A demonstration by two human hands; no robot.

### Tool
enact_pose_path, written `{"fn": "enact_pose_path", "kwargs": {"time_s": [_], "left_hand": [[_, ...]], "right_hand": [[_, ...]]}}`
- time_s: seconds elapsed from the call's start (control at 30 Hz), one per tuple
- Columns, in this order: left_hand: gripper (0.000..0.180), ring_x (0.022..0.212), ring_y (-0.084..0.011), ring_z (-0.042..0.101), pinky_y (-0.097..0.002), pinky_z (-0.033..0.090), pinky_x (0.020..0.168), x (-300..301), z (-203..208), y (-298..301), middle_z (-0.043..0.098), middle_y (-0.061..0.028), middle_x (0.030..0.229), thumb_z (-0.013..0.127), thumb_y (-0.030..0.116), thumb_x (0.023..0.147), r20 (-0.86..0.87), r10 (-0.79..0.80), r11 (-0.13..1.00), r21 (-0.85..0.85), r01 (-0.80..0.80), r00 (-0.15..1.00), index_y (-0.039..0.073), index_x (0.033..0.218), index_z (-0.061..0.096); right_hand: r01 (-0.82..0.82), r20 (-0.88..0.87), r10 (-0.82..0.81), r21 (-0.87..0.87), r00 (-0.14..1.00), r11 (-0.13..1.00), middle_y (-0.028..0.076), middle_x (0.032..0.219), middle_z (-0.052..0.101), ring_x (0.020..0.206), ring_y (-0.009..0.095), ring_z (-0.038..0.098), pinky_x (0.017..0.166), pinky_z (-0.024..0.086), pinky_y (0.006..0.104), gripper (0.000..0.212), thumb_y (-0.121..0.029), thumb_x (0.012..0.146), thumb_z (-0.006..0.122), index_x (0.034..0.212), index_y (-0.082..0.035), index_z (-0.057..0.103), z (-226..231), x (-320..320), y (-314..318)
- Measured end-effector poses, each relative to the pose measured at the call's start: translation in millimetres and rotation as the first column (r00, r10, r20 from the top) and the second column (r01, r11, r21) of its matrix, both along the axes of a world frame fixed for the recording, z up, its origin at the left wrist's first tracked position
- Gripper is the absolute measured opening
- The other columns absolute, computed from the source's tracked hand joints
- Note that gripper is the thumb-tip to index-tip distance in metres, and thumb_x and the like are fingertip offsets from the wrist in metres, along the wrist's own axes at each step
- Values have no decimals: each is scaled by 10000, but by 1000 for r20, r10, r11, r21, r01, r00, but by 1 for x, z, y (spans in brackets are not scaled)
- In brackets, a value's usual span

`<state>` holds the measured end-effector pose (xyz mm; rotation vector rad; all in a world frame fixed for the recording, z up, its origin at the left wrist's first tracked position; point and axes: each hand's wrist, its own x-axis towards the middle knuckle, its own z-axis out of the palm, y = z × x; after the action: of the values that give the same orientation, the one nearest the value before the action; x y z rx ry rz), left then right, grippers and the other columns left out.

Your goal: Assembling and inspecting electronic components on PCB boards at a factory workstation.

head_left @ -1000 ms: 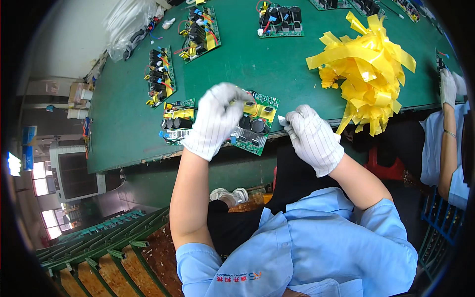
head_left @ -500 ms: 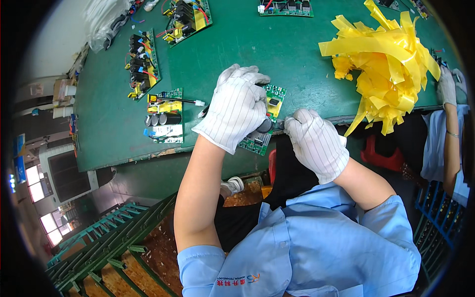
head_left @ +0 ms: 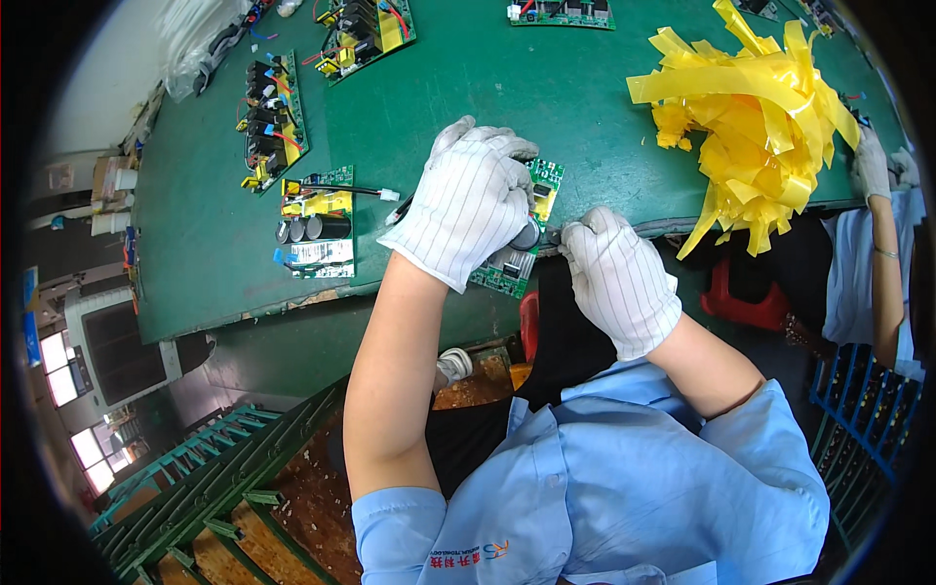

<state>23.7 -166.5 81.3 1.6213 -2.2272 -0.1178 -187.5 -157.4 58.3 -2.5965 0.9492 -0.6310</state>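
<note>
My left hand (head_left: 463,203), in a striped white glove, is closed over a green circuit board (head_left: 546,179) at the table's near edge. Its fingers curl down onto the board and hide much of it. A dark round capacitor (head_left: 527,235) shows beside them, above a pale metal part. Just right of the board, my right hand (head_left: 622,278), gloved likewise, has its fingers pinched together. Something small and dark is at its fingertips, too hidden to name. Left of my left hand lies another circuit board (head_left: 339,255) with several capacitors and a cable ending in a white plug.
More circuit boards (head_left: 276,122) lie toward the far left and back of the green table (head_left: 468,78). A heap of yellow film strips (head_left: 756,136) sits to the right, partly over the near edge. Beyond it are a co-worker's gloved hands (head_left: 873,166). A red stool (head_left: 746,302) stands below.
The whole view has shifted slightly. Both my hands keep nearly the same places at the board, and my right fingers stay pinched beside it.
</note>
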Motion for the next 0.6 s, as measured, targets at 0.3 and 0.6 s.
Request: {"fn": "enact_pose_path", "kwargs": {"time_s": [0.3, 0.6], "left_hand": [[173, 1068, -232, 631, -479, 376, 1071, 0, 0, -1, 721, -43, 1029, 561, 137, 753, -24, -3, 1000, -19, 2, 1000, 101, 703, 722], [195, 1020, -234, 642, -461, 392, 1063, 0, -1, 0, 725, -41, 1011, 546, 153, 750, -16, 10, 999, -48, -11, 1000, 99, 743, 733]], "right_hand": [[72, 63, -68, -62, 996, 995, 121, 840, 500, 755, 285, 582, 567, 495, 376, 120, -69, 790, 618, 890, -70, 552, -9, 4, 6], [-56, 61, 59, -41, 996, 998, 146, 843, 511, 758, 327, 571, 613, 488, 414, 113, -54, 815, 606, 915, -55, 554, 1, -7, -3]]}}
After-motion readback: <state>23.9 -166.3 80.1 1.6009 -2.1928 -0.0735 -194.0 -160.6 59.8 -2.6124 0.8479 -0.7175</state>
